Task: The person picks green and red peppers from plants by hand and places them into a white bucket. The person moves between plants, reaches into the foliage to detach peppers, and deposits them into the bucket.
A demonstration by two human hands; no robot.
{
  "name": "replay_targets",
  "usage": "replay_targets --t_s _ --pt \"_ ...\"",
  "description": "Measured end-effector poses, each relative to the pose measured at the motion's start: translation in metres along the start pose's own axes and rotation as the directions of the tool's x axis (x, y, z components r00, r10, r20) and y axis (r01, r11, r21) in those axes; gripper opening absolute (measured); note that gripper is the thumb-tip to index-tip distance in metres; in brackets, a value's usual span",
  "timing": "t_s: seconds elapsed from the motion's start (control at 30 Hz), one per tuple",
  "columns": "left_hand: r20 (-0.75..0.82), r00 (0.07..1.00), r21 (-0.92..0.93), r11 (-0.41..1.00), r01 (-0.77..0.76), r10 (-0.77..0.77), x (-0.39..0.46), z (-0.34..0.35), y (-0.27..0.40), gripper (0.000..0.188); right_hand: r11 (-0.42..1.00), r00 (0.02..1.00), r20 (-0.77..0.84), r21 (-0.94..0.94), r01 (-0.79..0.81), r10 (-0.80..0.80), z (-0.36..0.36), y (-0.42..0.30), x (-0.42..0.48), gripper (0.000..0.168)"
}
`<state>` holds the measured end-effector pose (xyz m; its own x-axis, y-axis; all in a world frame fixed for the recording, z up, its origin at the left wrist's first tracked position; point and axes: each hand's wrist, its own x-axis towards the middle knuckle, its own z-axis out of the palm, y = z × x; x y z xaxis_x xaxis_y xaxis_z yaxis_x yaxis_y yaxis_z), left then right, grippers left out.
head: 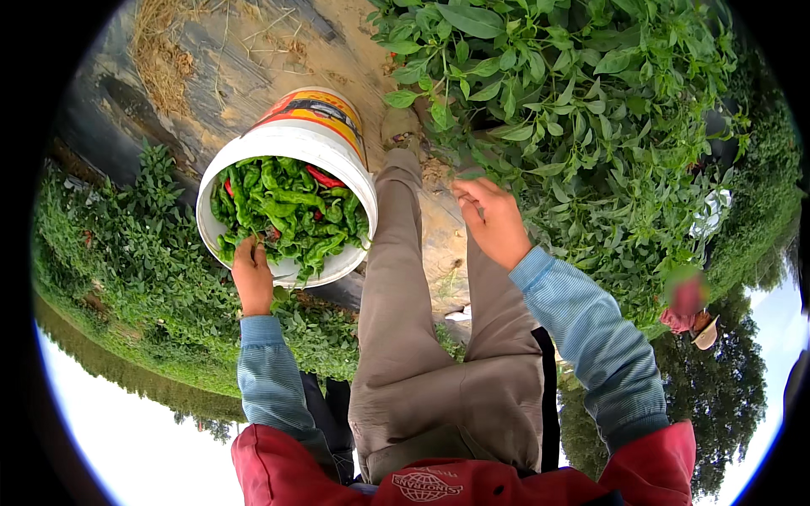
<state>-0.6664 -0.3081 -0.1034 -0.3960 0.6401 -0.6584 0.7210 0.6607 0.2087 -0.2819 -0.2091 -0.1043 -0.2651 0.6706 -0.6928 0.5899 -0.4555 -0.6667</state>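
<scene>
A white plastic bucket (pixel 215 152) with a red and yellow printed band stands tilted at the left, its mouth towards me. Green peppers (pixel 291 199) fill much of it, with a few red peppers (pixel 324 177) among them. My left hand (pixel 253 278) is at the bucket's near left rim, fingertips against the peppers; whether it grips one or the rim cannot be told. My right hand (pixel 490 218) is raised over my right leg, beside the pepper plants (pixel 538 114), fingers curled with thumb and fingertips close together. Nothing is plainly visible between them.
Leafy plants grow densely at the right and in a row at the left (pixel 145 265). Dirt-covered plastic film (pixel 253 69) with dry straw (pixel 168 69) lies beyond the bucket. My shoe (pixel 400 129) is right of the bucket. Another person (pixel 686 300) is at the far right.
</scene>
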Motion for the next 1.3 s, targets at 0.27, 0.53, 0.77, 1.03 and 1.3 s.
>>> replay_targets --t_s 0.27,0.53,0.77,1.03,1.3 --pt "-0.063 0.993 -0.065 0.994 0.093 -0.097 -0.006 -0.009 0.010 0.023 0.947 0.993 -0.088 -0.304 -0.103 0.079 -0.071 -0.032 0.096 0.068" --pt "-0.196 0.963 -0.366 0.925 0.101 -0.182 -0.015 0.016 -0.006 0.033 0.999 0.998 -0.060 0.046 0.002 0.000 -0.140 -0.071 0.093 0.066" --pt "-0.210 0.958 -0.489 0.869 0.071 -0.196 -0.079 -0.023 0.033 0.026 0.997 0.990 0.120 0.027 -0.073 0.069 -0.144 -0.060 0.073 0.048" --pt "0.290 0.851 -0.430 0.854 -0.293 0.438 -0.143 0.030 0.137 0.035 0.752 0.979 0.206 -0.644 0.142 -0.008 -0.112 -0.035 0.078 0.040" --pt "0.369 0.787 -0.206 0.869 -0.450 0.495 -0.177 0.115 0.151 0.049 0.101 0.877 0.389 -0.921 0.376 0.284 -0.111 0.040 0.023 0.064"
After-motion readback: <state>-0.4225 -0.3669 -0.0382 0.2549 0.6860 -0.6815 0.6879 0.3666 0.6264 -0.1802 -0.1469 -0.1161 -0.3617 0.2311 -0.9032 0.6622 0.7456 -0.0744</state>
